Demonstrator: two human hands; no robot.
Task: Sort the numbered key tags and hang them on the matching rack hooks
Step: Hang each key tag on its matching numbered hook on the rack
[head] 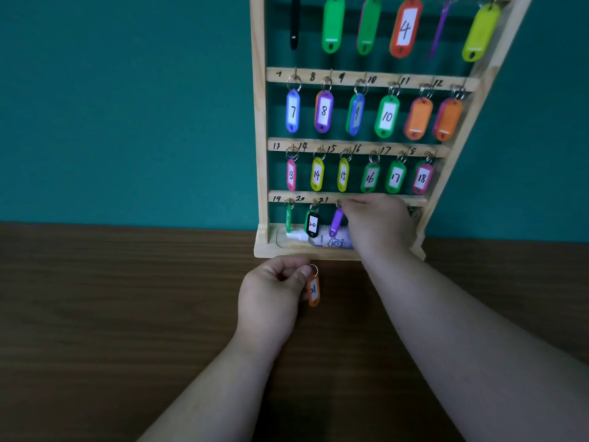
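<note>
A wooden key rack (260, 129) stands against the teal wall, its rows filled with coloured numbered tags. My left hand (271, 295) pinches an orange tag (313, 291) by its ring, just in front of the rack's base. My right hand (376, 224) reaches into the bottom row and holds a purple tag (336, 222) at the hook by the number 21. To its left hang a black tag 20 (312, 224) and a green tag (288, 218) on hook 19. My right hand hides the rest of the bottom row.
A white bottle (328, 241) lies in the rack's bottom tray behind the hanging tags. The rack sits on a dark wooden table (127, 314).
</note>
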